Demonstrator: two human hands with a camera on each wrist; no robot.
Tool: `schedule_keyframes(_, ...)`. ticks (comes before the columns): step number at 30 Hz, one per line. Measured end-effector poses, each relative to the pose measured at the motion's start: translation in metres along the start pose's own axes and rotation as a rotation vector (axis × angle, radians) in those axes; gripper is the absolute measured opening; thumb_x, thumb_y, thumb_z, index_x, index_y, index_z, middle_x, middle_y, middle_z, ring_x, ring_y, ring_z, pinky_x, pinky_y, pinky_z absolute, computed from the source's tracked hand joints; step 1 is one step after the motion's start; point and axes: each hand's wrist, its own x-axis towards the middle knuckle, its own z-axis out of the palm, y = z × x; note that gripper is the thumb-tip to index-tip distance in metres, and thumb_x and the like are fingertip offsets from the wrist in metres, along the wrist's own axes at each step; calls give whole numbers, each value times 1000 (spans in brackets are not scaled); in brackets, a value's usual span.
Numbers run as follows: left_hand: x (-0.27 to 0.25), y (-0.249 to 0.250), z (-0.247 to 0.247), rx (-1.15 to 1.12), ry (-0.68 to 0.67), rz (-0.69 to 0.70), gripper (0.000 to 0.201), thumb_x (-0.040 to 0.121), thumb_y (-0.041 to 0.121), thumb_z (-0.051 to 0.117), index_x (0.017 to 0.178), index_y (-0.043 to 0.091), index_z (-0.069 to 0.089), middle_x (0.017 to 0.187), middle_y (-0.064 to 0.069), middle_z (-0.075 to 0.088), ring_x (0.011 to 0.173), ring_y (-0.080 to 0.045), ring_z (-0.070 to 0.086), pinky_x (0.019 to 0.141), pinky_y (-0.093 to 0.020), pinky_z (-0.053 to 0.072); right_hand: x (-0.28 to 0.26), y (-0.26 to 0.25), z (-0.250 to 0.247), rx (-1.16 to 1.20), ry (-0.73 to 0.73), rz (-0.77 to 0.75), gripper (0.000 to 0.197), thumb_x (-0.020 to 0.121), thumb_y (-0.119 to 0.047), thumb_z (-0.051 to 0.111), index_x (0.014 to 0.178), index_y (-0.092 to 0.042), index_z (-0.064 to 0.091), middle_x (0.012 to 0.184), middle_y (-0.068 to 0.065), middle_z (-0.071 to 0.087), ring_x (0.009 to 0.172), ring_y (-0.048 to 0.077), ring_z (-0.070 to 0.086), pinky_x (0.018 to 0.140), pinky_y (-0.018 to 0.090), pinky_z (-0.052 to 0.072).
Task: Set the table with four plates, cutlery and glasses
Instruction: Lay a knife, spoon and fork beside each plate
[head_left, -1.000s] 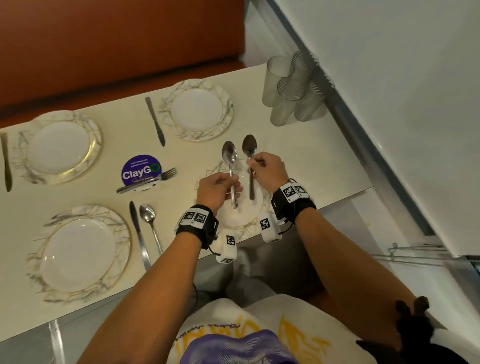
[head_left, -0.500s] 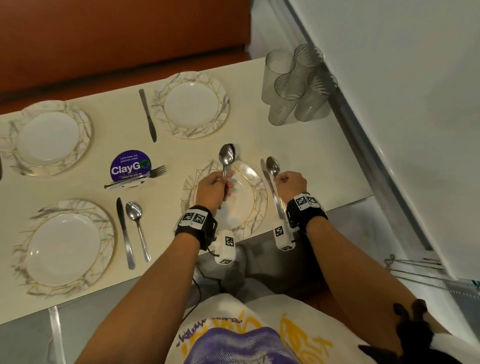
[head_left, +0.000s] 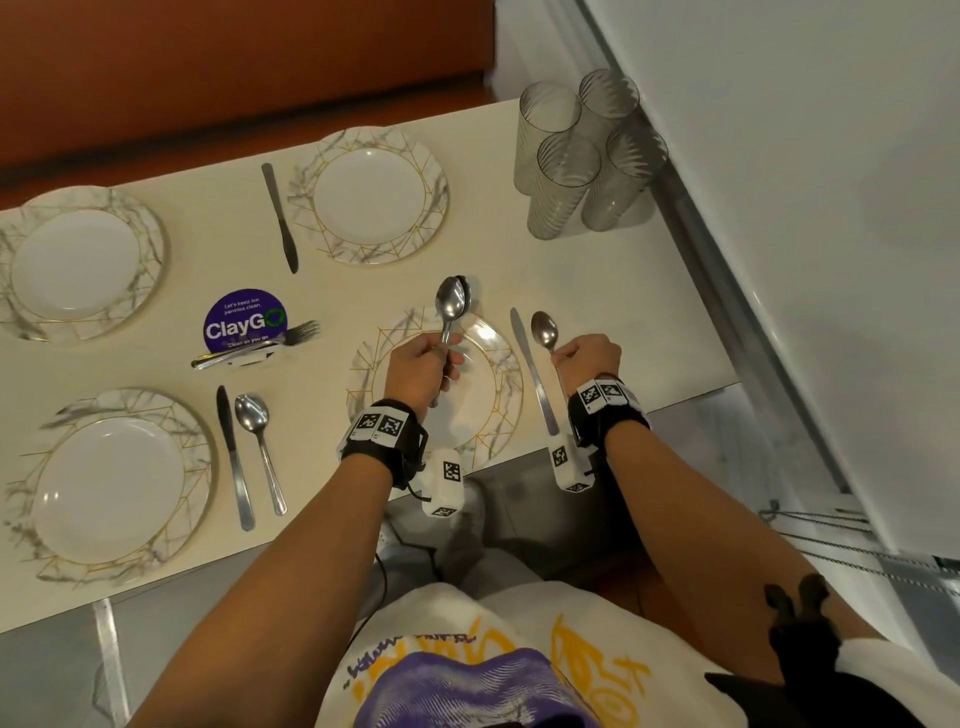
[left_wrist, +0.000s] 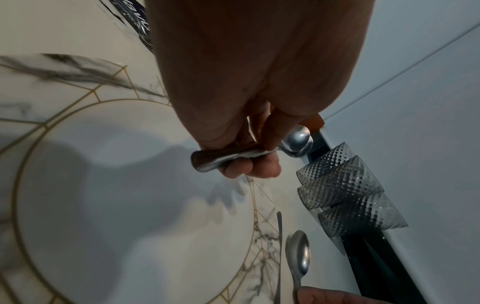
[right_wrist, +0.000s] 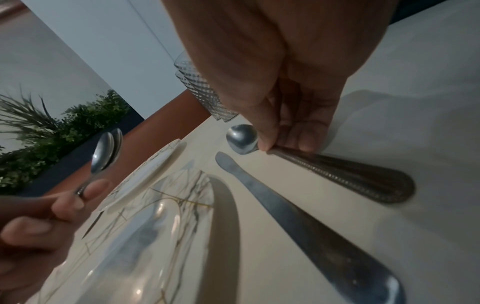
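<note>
My left hand (head_left: 422, 366) hovers over the near-right plate (head_left: 501, 374) and grips two nested spoons (head_left: 451, 306) by their handles, bowls pointing away; the same spoons (left_wrist: 296, 142) show in the left wrist view. My right hand (head_left: 587, 358) pinches the neck of a single spoon (head_left: 544, 330) that lies along the table just right of a knife (head_left: 532, 374). In the right wrist view the fingertips (right_wrist: 267, 144) hold this spoon (right_wrist: 337, 170) parallel to the knife (right_wrist: 298, 226). Several clear glasses (head_left: 582, 156) stand clustered at the far right.
Three other plates are laid: near left (head_left: 111, 483) with a knife (head_left: 235, 457) and spoon (head_left: 260, 447), far left (head_left: 78, 260), and far middle (head_left: 369, 200) with a knife (head_left: 280, 218). Forks (head_left: 260, 343) rest on a purple ClayGo sign (head_left: 239, 317). A white wall (head_left: 805, 208) borders the table's right edge.
My right hand carried its spoon from above the near-right plate to the right and down beside the knife. My left hand stayed over the plate with its spoons.
</note>
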Motion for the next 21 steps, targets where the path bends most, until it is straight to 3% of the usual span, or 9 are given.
schedule_keyframes(3, -2, 0, 3, 14, -5, 20, 30, 103, 9, 47, 110, 16, 75, 77, 0, 71, 63, -18, 54, 49, -29, 35, 4, 1, -2, -5, -1, 9, 7, 85, -13, 74, 85, -10, 81, 85, 7, 77, 80, 24, 73, 80, 35, 62)
schedule_keyframes(7, -1, -4, 6, 21, -4, 53, 29, 104, 9, 48, 105, 19, 76, 83, -1, 75, 75, -24, 60, 71, -41, 45, 8, 2, -3, -8, -6, 6, 8, 86, -15, 76, 88, -11, 82, 87, 6, 78, 80, 22, 73, 80, 30, 61)
schedule_keyframes(9, 0, -5, 7, 28, -1, 57, 29, 104, 9, 49, 104, 20, 76, 84, -2, 76, 76, -24, 61, 75, -43, 45, 8, 2, -4, -3, -6, 3, 7, 85, -14, 76, 89, -11, 82, 87, 7, 78, 80, 22, 73, 80, 30, 61)
schedule_keyframes(14, 0, -4, 8, -8, -19, 62, 26, 104, 8, 50, 105, 17, 75, 83, -4, 74, 75, -24, 62, 73, -41, 49, 9, 0, -6, -12, -15, 1, 8, 86, -14, 76, 91, -10, 82, 90, 9, 78, 81, 24, 73, 82, 33, 61)
schedule_keyframes(18, -2, -1, 9, -117, -56, 63, 20, 105, 1, 53, 112, 0, 72, 86, -9, 71, 72, -19, 66, 64, -26, 59, 5, 0, -7, 10, 28, -3, 10, 88, -11, 71, 90, -8, 81, 90, 9, 77, 80, 24, 72, 79, 32, 61)
schedule_keyframes(21, -2, -1, 7, -97, -54, 69, 21, 105, 2, 54, 112, 2, 73, 84, -7, 71, 71, -17, 66, 60, -23, 57, -2, -6, -6, 65, 89, -52, 14, 90, -12, 66, 86, -9, 79, 89, 8, 76, 78, 22, 69, 74, 27, 57)
